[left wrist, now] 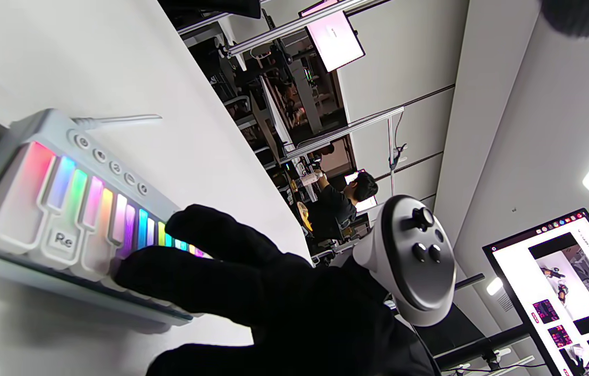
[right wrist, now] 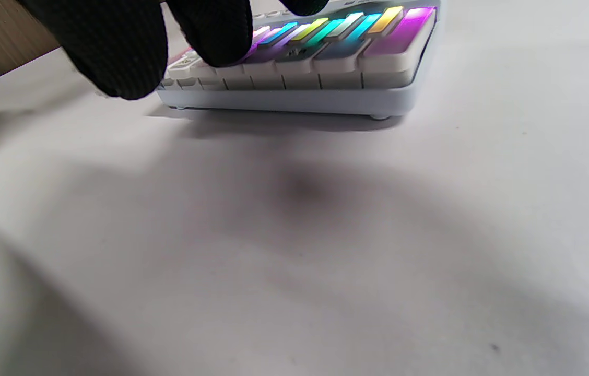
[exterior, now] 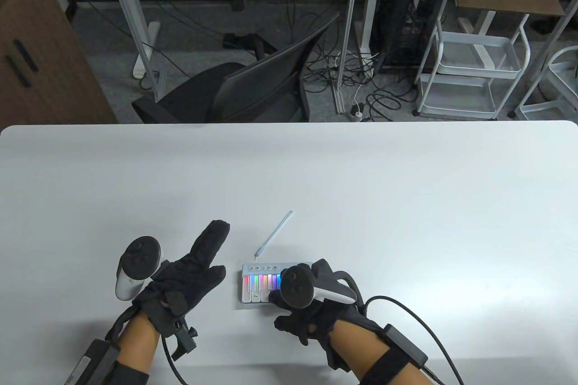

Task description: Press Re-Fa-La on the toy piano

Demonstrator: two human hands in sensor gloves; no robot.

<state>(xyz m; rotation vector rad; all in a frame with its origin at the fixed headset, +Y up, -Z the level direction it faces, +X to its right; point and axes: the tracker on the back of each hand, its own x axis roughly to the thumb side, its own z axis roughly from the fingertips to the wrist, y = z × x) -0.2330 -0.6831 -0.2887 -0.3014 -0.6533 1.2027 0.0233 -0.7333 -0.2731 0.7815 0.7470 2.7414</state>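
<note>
The toy piano (exterior: pixel 258 288) is a small grey keyboard with rainbow-lit keys, lying near the table's front edge. One white key is labelled Re (exterior: pixel 255 296). My right hand (exterior: pixel 289 313) is over the piano's right part, and its tracker hides the keys there. One fingertip (exterior: pixel 273 298) presses a white key two places right of Re. The left wrist view shows this finger (left wrist: pixel 169 277) on the key and the piano (left wrist: pixel 38 209). In the right wrist view my fingers (right wrist: pixel 211 31) rest on the keys of the piano (right wrist: pixel 326 89). My left hand (exterior: pixel 198 263) lies open on the table, left of the piano, not touching it.
A thin pale blue cord or antenna (exterior: pixel 274 234) runs from the piano's back edge away across the white table (exterior: pixel 406 200). An office chair (exterior: pixel 235 91) stands behind the far edge of the table.
</note>
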